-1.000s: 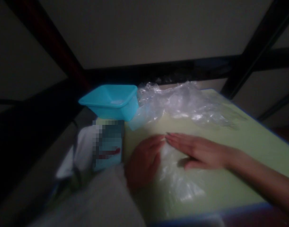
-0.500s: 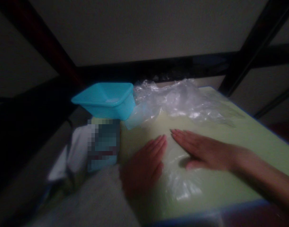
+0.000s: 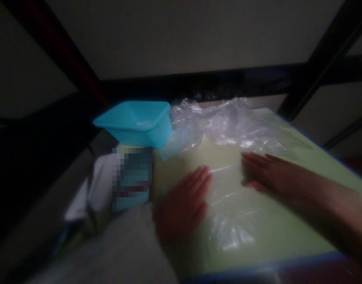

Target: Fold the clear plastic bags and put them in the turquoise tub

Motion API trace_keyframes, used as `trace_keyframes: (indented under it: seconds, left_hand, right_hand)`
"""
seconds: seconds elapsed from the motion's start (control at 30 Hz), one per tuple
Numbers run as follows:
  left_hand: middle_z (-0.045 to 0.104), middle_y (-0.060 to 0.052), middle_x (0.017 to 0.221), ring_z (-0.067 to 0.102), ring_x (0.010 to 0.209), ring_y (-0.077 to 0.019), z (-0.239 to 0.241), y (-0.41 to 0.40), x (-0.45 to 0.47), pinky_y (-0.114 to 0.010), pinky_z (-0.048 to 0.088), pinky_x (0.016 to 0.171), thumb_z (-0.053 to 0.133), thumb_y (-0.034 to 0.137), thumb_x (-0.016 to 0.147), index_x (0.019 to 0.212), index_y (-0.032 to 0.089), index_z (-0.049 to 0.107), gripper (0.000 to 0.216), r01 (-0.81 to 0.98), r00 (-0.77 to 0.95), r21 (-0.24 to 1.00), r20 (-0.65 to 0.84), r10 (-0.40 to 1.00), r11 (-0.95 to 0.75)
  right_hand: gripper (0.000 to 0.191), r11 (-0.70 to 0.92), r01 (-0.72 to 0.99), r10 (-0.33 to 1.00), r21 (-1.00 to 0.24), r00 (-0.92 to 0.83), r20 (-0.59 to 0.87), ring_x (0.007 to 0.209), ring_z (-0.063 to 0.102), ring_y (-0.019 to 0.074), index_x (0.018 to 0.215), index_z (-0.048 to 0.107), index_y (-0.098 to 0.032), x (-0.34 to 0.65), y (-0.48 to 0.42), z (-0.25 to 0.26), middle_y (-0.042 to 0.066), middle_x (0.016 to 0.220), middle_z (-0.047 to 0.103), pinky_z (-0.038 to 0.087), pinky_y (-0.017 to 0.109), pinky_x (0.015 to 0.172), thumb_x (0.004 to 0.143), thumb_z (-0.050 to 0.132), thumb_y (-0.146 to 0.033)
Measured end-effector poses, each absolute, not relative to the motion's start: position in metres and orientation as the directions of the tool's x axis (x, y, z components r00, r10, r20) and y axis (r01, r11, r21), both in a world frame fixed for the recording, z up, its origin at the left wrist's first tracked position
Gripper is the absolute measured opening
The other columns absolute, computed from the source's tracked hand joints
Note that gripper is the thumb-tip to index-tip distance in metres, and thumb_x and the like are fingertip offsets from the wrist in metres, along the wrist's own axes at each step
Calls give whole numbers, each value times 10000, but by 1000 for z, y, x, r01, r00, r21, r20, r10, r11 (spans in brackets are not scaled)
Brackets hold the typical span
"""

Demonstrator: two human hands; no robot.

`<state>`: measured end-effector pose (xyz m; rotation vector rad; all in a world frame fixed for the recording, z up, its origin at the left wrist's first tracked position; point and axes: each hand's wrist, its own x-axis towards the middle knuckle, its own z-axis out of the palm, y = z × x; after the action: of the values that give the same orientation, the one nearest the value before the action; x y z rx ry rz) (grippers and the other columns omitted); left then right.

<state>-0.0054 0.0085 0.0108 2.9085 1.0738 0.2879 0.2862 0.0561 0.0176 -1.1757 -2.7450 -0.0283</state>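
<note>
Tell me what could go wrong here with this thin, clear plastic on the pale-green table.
The flat, clear plastic sheet beside the left hand is wrinkled and might crease. The crumpled, clear plastic heap, close to the turquoise rectangular basin, could shift if the right hand brushes it.

- Turquoise basin (image 3: 152, 136), open side up, toward ten o'clock
- Flat pixelated item (image 3: 133, 173) at eight o'clock, near the basin
- White item (image 3: 102, 181) just beside it, also toward eight
- Dim wall (image 3: 195, 35) at twelve
</note>
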Motion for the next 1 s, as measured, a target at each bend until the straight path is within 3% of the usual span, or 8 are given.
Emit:
trace_keyframes:
  seconds: [0.07,0.17,0.3,0.47,0.6,0.77,1.0]
  left_hand:
    - [355,-184,1474,323,1374,-272,19,6,-8,-442,343,1108,337,212,918,1416,47,286,527,671,701,60,272,659,-739]
    - [537,-189,1329,550,1189,-281,31,1,-12,-443,485,979,336,203,921,1412,63,299,511,761,578,55,395,714,-646]
    - [718,-154,916,666,961,-309,35,-4,-14,-464,578,775,333,200,918,1398,43,325,506,835,521,-35,371,769,-549]
    - [676,-24,630,691,724,-219,29,-6,-8,-418,545,885,339,148,896,1410,79,315,520,811,572,-98,339,747,-576]
    - [693,-20,693,681,685,-189,29,-3,-7,-423,494,970,379,126,874,1398,110,342,526,826,555,-87,301,776,-557]
    - [707,-92,981,668,918,-215,32,1,-7,-486,427,1028,402,129,867,1383,97,348,520,844,531,-66,249,810,-533]
    - [592,-148,1272,564,1165,-278,25,8,-7,-569,327,1075,372,163,902,1378,91,373,482,863,501,-56,213,839,-501]
  right_hand:
    - [440,753,642,657,-144,-742,133,1166,565,277,1376,453,-193,273,57,35,123,1320,563,427,502,1011,959,417,-331]
    - [467,811,536,570,-237,-814,109,1145,577,219,1387,431,-214,256,57,52,84,1286,595,465,407,987,928,418,-129]
    - [474,837,485,524,-255,-844,115,1134,580,231,1351,471,-157,251,63,48,122,1256,608,486,406,958,884,452,-79]
    - [454,859,480,506,-178,-848,158,1143,580,235,1318,510,-149,257,71,40,125,1239,621,483,408,963,876,443,-72]
    - [439,866,480,498,-143,-854,151,1121,594,240,1298,522,-112,258,72,42,143,1227,624,497,399,945,871,429,-67]
    - [437,860,491,508,-139,-847,154,1105,601,241,1291,529,-126,257,71,43,134,1218,629,503,402,936,871,423,-72]
    - [408,851,505,523,-143,-840,143,1077,614,261,1249,572,-128,259,71,43,137,1172,654,518,419,905,864,450,-70]
